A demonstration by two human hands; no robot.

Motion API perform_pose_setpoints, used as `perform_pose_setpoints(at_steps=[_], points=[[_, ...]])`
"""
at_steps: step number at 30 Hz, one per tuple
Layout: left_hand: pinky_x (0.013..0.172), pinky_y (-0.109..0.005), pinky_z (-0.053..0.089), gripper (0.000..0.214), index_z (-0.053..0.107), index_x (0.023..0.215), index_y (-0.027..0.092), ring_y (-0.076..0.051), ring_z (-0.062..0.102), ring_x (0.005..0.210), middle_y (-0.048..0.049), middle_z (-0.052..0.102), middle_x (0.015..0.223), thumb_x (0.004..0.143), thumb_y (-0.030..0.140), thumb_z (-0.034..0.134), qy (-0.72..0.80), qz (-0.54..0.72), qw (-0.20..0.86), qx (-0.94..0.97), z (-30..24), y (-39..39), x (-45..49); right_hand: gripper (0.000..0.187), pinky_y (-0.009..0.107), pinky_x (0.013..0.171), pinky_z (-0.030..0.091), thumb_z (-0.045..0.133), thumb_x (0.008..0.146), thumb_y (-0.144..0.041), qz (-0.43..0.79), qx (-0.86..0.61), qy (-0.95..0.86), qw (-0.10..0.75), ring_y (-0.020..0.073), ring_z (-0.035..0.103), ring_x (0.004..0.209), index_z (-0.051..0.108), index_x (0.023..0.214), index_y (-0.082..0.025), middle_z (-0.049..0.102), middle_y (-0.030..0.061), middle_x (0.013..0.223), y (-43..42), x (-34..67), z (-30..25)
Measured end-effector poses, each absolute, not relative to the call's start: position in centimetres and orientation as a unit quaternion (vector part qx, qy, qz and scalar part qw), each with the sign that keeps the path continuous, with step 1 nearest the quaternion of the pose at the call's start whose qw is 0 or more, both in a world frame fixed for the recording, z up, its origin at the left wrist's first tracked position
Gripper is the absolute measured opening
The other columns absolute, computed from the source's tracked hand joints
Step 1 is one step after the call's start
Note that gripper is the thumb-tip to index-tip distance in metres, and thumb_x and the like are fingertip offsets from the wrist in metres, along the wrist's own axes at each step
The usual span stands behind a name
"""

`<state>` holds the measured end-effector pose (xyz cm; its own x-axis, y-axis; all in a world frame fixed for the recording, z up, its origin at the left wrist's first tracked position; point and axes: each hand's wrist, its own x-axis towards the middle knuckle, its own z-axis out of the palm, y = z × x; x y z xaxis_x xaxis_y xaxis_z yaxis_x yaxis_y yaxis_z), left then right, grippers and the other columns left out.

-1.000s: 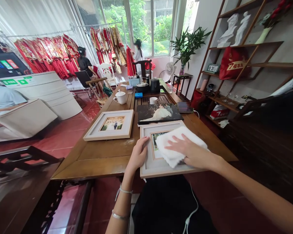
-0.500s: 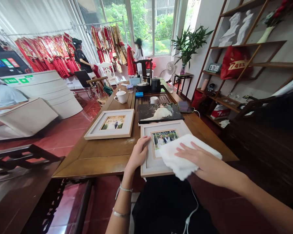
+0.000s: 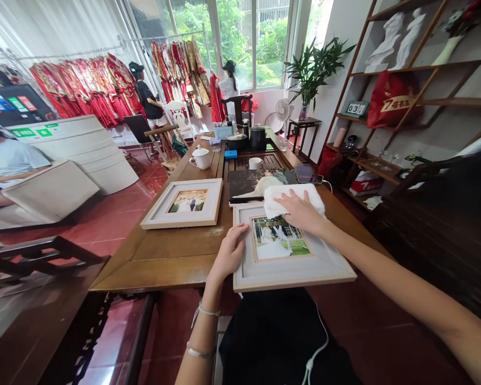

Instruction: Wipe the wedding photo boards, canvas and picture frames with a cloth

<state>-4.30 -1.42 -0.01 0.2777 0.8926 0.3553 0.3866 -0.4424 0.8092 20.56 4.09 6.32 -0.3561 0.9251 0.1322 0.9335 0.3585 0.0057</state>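
A white photo frame (image 3: 324,267) with a wedding picture lies at the near edge of the wooden table (image 3: 172,256). My left hand (image 3: 229,253) rests on the frame's left side, thumb on top and fingers curled at its edge. My right hand (image 3: 300,211) lies flat, fingers spread, on a folded white cloth (image 3: 278,195) at the frame's far edge. Just beyond it lies a dark photo print (image 3: 244,182).
A second white frame (image 3: 184,203) lies to the left on the table. Further back stand a white cup (image 3: 201,158), a small cup (image 3: 255,163), a kettle (image 3: 258,138) and a phone (image 3: 307,174). Shelves stand at right, a dark bench (image 3: 36,256) at left, people by red garment racks behind.
My right hand has slid the white cloth from the frame's near right part up to its far edge, uncovering the picture. My left hand stays on the frame's left side.
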Motion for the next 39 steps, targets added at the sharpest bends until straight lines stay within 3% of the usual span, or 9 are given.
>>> perform_pose_setpoints(at_steps=[11, 17, 20, 24, 31, 39], points=[[0.113, -0.044, 0.031, 0.044, 0.058, 0.123, 0.023, -0.020, 0.045, 0.131, -0.0089, 0.056, 0.132, 0.084, 0.009, 0.044, 0.438, 0.426, 0.293, 0.736, -0.2, -1.4, -4.2, 0.077, 0.061, 0.112, 0.014, 0.043, 0.059, -0.001, 0.147, -0.406, -0.901, 0.035, 0.0279, 0.030, 0.138, 0.051, 0.134, -0.019, 0.047, 0.0081, 0.143, -8.3, 20.8, 8.3], [0.114, -0.044, 0.029, 0.045, 0.058, 0.123, 0.022, -0.021, 0.043, 0.132, -0.0092, 0.054, 0.135, 0.084, 0.009, 0.042, 0.449, 0.416, 0.293, 0.735, -0.1, -1.4, -4.2, 0.069, 0.053, 0.111, 0.030, 0.040, 0.065, -0.001, 0.159, -0.402, -0.901, 0.043, 0.0269, 0.043, 0.131, 0.055, 0.129, -0.022, 0.055, 0.0059, 0.136, -12.2, 22.7, 10.7], [0.114, -0.045, 0.029, 0.045, 0.058, 0.123, 0.022, -0.022, 0.043, 0.132, -0.0095, 0.054, 0.135, 0.084, 0.009, 0.043, 0.449, 0.411, 0.296, 0.736, 0.1, -1.4, -4.2, 0.063, 0.057, 0.107, 0.032, 0.037, 0.069, 0.000, 0.123, -0.449, -0.883, 0.058, 0.0286, 0.045, 0.129, 0.058, 0.124, -0.022, 0.061, 0.0079, 0.129, -11.7, 22.7, 10.3], [0.114, -0.043, 0.030, 0.045, 0.058, 0.124, 0.023, -0.021, 0.043, 0.132, -0.0079, 0.056, 0.133, 0.084, 0.008, 0.043, 0.435, 0.411, 0.300, 0.743, 0.3, -1.4, -4.3, 0.066, 0.067, 0.105, 0.025, 0.039, 0.066, 0.001, 0.061, -0.510, -0.857, 0.044, 0.0352, 0.033, 0.135, 0.056, 0.127, -0.017, 0.057, 0.0111, 0.133, -7.9, 21.8, 8.4], [0.114, -0.044, 0.030, 0.045, 0.058, 0.124, 0.023, -0.021, 0.042, 0.133, -0.0083, 0.056, 0.134, 0.084, 0.009, 0.044, 0.431, 0.409, 0.303, 0.745, 0.3, -1.5, -4.4, 0.064, 0.067, 0.108, 0.014, 0.041, 0.071, 0.000, -0.055, -0.556, -0.825, 0.081, 0.0352, 0.024, 0.139, 0.050, 0.133, -0.012, 0.047, 0.0156, 0.142, 0.9, 20.2, 6.8], [0.112, -0.045, 0.032, 0.039, 0.056, 0.125, 0.020, -0.022, 0.045, 0.131, -0.0114, 0.054, 0.135, 0.088, 0.015, 0.042, 0.458, 0.387, 0.268, 0.754, 0.8, -1.7, -4.2, 0.077, 0.073, 0.104, 0.010, 0.042, 0.066, 0.000, 0.073, -0.492, -0.865, 0.059, 0.0361, 0.014, 0.142, 0.042, 0.141, -0.018, 0.034, 0.0099, 0.151, 2.3, 18.9, 6.7]])
